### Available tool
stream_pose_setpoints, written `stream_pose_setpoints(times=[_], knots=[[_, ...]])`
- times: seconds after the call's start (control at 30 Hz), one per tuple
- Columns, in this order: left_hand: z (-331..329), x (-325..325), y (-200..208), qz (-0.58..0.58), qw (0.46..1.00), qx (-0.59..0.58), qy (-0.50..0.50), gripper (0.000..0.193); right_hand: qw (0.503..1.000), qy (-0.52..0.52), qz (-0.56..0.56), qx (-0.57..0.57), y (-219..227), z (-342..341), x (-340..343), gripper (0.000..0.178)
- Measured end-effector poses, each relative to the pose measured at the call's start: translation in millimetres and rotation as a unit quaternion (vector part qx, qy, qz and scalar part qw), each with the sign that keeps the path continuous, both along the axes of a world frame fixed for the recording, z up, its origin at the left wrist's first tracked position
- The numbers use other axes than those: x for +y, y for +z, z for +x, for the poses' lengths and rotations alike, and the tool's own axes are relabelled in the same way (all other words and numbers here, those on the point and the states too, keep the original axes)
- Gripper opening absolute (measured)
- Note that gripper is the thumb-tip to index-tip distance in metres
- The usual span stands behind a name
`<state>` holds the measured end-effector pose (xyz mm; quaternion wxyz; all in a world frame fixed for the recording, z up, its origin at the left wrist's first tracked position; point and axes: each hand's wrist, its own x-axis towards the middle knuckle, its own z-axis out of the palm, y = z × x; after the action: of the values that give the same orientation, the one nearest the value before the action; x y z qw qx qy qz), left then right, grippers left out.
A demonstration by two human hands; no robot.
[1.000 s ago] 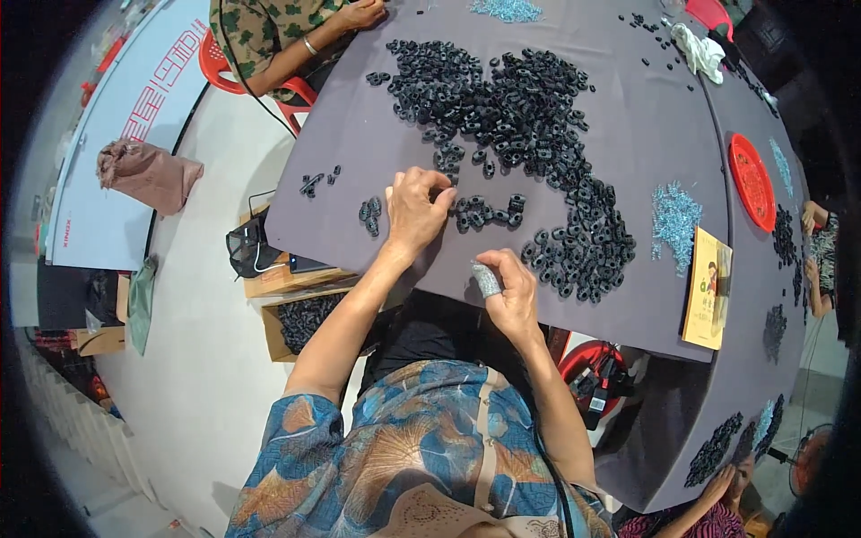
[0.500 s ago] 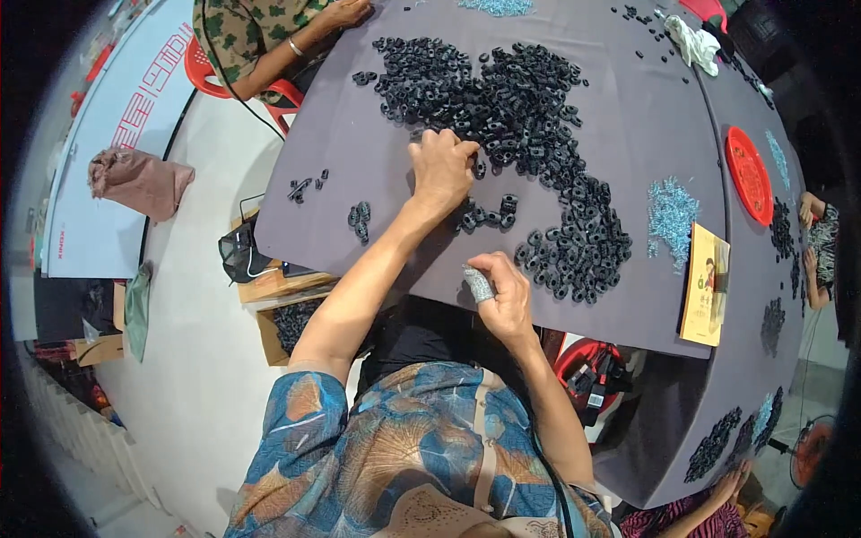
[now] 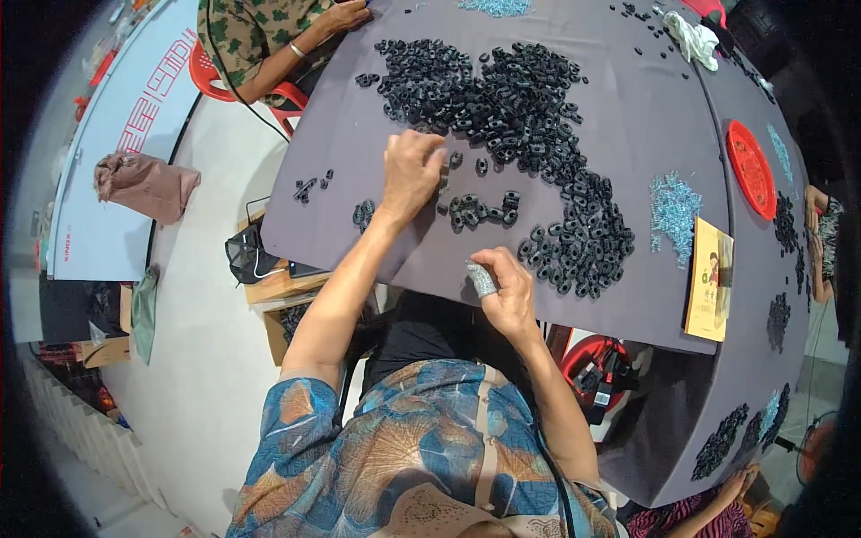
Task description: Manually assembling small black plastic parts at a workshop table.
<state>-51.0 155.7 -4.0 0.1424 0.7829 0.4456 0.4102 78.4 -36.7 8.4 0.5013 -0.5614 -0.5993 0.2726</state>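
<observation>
- Table [image 3: 619, 108]: big grey-covered thing, fills most of the middle and right.
- Black parts [image 3: 529, 108]: the main pile sprawls across the table beyond both hands, with a tail running down toward the near edge on the right.
- Red tray [image 3: 751, 170]: way over on the right side of the table.
- Yellow booklet [image 3: 708, 282]: near the table's front edge, right of the pile.
- Pale blue heap [image 3: 674, 215]: tiny bits just above the booklet.
- Left hand [image 3: 413, 175]: over the table just below the pile, fingers curled. Can't tell if it's pinching a part.
- Right hand [image 3: 511, 296]: by the near edge, fingers bent in, thumb close to them. Can't tell if they're gripping anything.
- Small cluster [image 3: 482, 213]: more black parts, between the hands.
- Grey wrap [image 3: 482, 279]: on the right thumb.
</observation>
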Motion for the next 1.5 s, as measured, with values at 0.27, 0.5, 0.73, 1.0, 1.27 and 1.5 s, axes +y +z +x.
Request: stream_pose_setpoints(times=[0.27,0.5,0.73,1.0,1.27,1.5], knots=[[4,-4,4,0.005,0.999,0.052,-0.013,0.015,1.0,-0.004,-0.011,-0.017,-1,0,-2,0.023],[-12,-3,-3,0.016,0.996,0.086,0.031,0.011,0.999,-0.01,0.0,-0.034,3,-1,-1,0.024],[-14,5,-3,0.013,0.999,0.032,0.038,0.01,0.999,-0.017,0.013,-0.045,2,-3,-1,0.025],[19,-3,3,-0.022,0.986,0.162,0.032,0.013,0.998,-0.022,0.013,-0.05,0,-4,-1,0.026],[-15,13,19,-0.013,0.994,0.083,0.077,0.014,0.999,-0.022,0.017,-0.037,0,-3,0,0.025],[5,0,19,-0.064,0.987,0.144,0.031,0.017,0.999,-0.022,0.016,-0.043,1,-3,0,0.025]])
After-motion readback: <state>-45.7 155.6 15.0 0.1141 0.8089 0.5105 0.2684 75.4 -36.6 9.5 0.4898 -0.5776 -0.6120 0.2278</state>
